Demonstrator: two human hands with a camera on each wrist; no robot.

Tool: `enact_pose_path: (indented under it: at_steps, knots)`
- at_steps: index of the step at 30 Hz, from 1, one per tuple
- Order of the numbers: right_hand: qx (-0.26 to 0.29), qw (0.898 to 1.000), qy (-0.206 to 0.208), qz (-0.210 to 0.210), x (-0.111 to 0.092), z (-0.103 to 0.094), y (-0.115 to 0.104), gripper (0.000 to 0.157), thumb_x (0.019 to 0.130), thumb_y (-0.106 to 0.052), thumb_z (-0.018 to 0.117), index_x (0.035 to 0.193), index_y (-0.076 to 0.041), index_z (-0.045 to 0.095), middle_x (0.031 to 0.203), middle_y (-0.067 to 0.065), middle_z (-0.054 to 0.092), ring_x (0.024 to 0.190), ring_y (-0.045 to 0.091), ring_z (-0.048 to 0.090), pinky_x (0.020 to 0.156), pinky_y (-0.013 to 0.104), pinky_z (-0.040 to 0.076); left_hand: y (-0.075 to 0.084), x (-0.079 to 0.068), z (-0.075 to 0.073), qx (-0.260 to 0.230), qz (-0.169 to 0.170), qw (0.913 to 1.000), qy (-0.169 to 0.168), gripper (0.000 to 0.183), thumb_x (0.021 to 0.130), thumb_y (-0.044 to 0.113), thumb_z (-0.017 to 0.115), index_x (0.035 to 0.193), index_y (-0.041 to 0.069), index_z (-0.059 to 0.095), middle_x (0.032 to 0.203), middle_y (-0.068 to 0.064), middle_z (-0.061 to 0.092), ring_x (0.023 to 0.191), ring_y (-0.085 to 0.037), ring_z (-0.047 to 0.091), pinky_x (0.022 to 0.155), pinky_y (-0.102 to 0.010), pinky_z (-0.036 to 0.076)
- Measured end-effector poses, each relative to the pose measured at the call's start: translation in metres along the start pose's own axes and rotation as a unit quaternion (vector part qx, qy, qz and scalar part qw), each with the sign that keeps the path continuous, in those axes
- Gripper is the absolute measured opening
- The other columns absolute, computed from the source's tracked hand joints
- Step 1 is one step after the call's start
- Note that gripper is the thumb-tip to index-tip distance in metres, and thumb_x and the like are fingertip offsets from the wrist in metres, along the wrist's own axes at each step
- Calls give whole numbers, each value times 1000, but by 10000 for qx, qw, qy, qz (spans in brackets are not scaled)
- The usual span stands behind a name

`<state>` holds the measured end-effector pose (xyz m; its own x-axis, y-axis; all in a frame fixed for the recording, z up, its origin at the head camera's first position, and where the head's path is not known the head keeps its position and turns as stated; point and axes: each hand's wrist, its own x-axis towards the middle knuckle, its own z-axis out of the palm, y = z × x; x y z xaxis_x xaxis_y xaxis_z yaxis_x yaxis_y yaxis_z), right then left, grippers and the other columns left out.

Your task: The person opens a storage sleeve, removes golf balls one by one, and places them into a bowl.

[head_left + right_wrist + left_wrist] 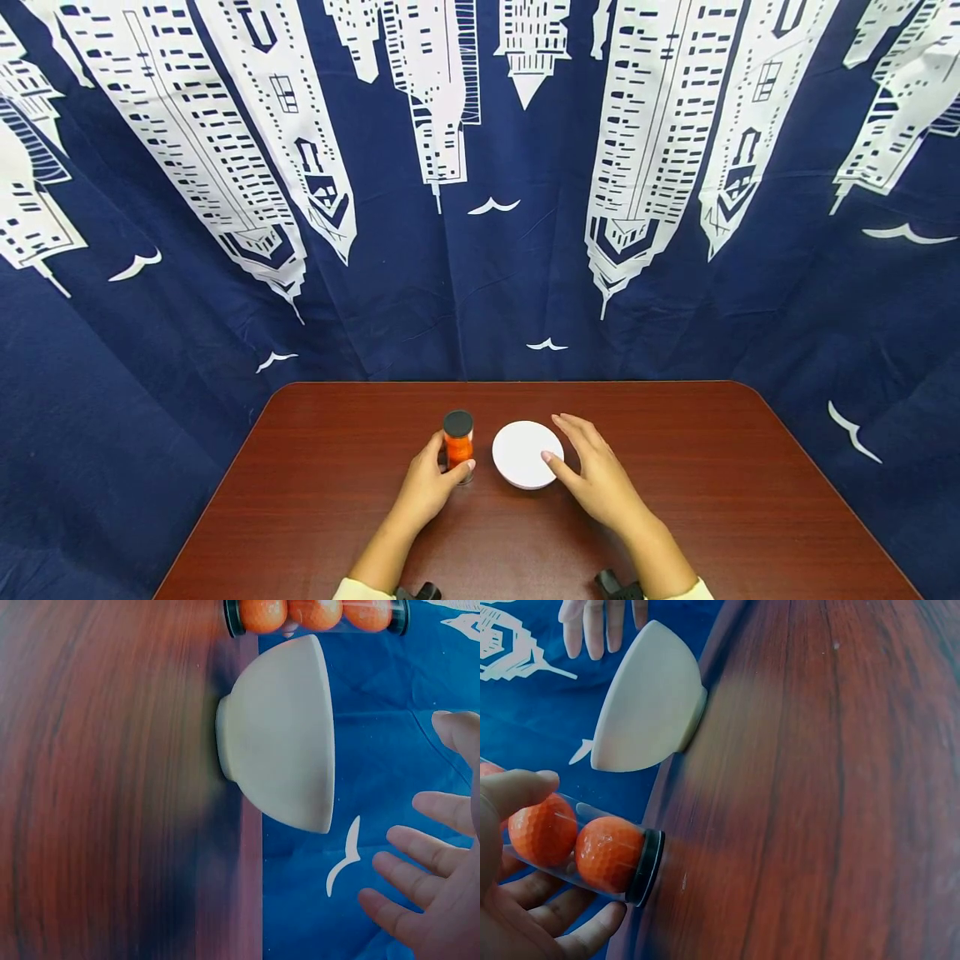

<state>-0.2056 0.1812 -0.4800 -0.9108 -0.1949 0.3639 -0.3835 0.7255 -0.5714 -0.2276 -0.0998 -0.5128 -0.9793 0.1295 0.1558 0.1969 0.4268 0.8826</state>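
My left hand (431,485) holds a clear tube of orange golf balls (459,450) with a black lid, thumb on one side and fingers on the other. The tube is upright at or just above the table; whether its base touches cannot be told. In the left wrist view the thumb lies across the tube of golf balls (609,853). To its right a white bowl (522,454) stands upright on its foot. Beside the bowl's right side hovers my right hand (600,479), fingers spread and holding nothing. The right wrist view shows a gap between it and the bowl (285,735).
The brown wooden table (315,500) has rounded far corners. Behind it and at both sides hangs a dark blue cloth (405,300) printed with white buildings and birds. A black wrist device (619,587) sits at the right wrist.
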Motion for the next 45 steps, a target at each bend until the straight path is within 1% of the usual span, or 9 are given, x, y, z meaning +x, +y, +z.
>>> enact_pose_path:
  at_steps: [5,11,17,19,27,30,36,41,45]
  knots:
    - [16,9999,17,-161,1,2,-3,61,97,-42,66,149,-16,49,150,11,48,138,39,48,107,66,42,-1,-1,1,6,-57,10000,58,48,93,26,73,134,11,54,123,-18,67,102,-27,71,83,-39,60]
    - [108,9994,56,-335,2,3,-7,59,96,-41,69,146,-14,53,147,11,52,138,34,50,108,61,44,3,-2,1,9,-37,10000,81,50,92,28,74,135,13,55,121,-15,68,98,-24,71,80,-33,59]
    - [188,9989,33,-430,4,4,-13,57,96,-39,69,144,-14,55,145,4,54,137,28,52,110,54,45,8,-3,-3,133,31,9994,328,51,90,26,76,136,14,57,124,-11,68,115,-28,65,92,-43,58]
    - [274,9987,13,-430,4,4,-16,56,96,-39,69,144,-15,55,145,1,54,137,25,52,109,52,45,10,-3,-3,178,24,9992,349,51,90,26,77,136,15,58,124,-10,68,116,-28,65,93,-45,57]
    - [556,9966,-85,-608,4,0,-33,52,95,-37,71,142,-22,56,144,-5,54,132,18,55,106,49,49,21,-8,-1,337,252,9988,268,57,86,31,81,137,18,59,123,-5,65,104,-19,62,86,-32,53]
    - [572,9961,-144,-657,2,-2,-37,51,95,-39,70,143,-26,56,142,-7,55,129,15,57,104,48,51,27,-11,1,353,342,9987,157,59,85,33,81,138,20,60,123,-2,63,106,-17,60,88,-31,51]
    - [718,9937,-133,-853,-1,-5,-45,55,94,-36,72,145,-24,54,140,-9,56,120,13,61,100,39,53,36,-17,5,290,429,9986,-124,58,85,34,81,138,23,60,123,0,58,108,-17,58,91,-32,50]
    - [843,9909,-51,-1052,0,-5,-46,57,92,-28,75,144,-22,54,136,-7,57,109,15,64,89,30,54,41,-19,7,352,468,9983,-78,54,85,30,82,136,29,62,121,1,56,111,-17,57,93,-35,48]
    - [948,9891,-90,-1127,0,-4,-48,58,91,-30,76,144,-23,54,136,-6,57,105,11,62,86,30,55,42,-20,8,481,582,9971,-47,53,84,28,83,132,33,64,118,3,56,110,-16,58,94,-36,49]
